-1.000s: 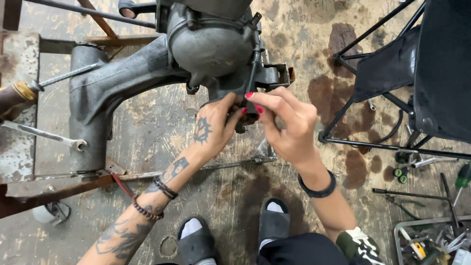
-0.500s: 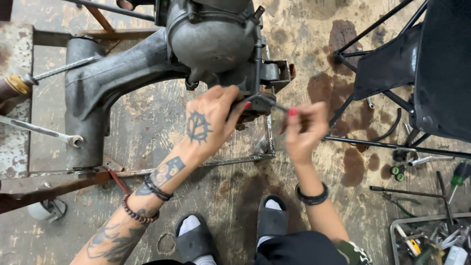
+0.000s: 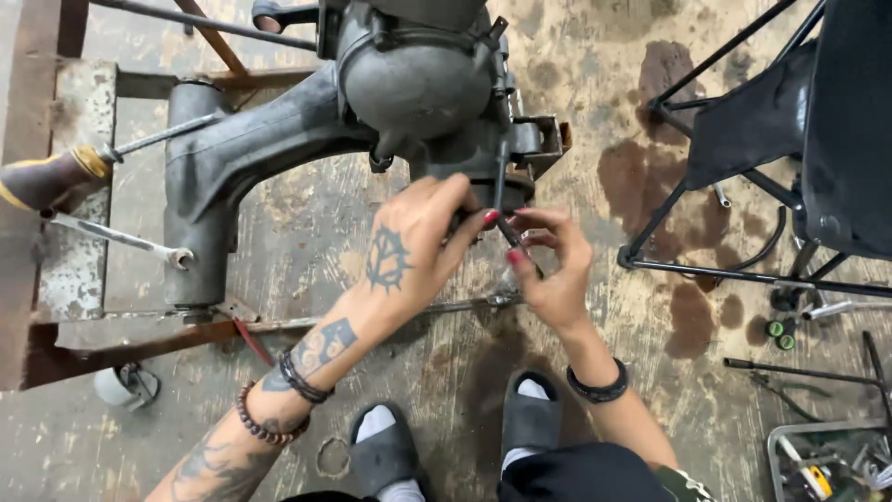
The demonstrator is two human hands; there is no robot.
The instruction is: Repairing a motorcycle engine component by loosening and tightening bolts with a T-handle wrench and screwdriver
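Fingers of both hands are meeting at a thin dark rod [image 3: 506, 218] under the grey engine casing [image 3: 418, 84]; the left hand [image 3: 413, 246] is curling its fingers up against the underside of the casing beside the rod, and whether they are actually gripping it cannot be told. The right hand [image 3: 553, 265] is pinching the rod's lower end between thumb and fingertips, closed on it.

Going by size: the stained concrete floor [image 3: 576, 112] is filling the scene, with dark oil patches to the right. A rusty metal stand [image 3: 56, 279] is sitting at the left edge, carrying the big grey swingarm-like casting [image 3: 232, 167] that is running left from the casing and crowding the space just beyond the left hand. A black folding chair [image 3: 790, 139] is standing at the far right, its leg bar lying near the right hand. Two grey slippers [image 3: 530, 418] are planted near the bottom. A tray of tools [image 3: 827, 460] is sitting at the near right corner. A screwdriver with a worn handle [image 3: 56, 172] is resting on the stand, above a wrench [image 3: 121, 237]. Two small green-topped pieces [image 3: 779, 333] are lying on the floor right of the hands.
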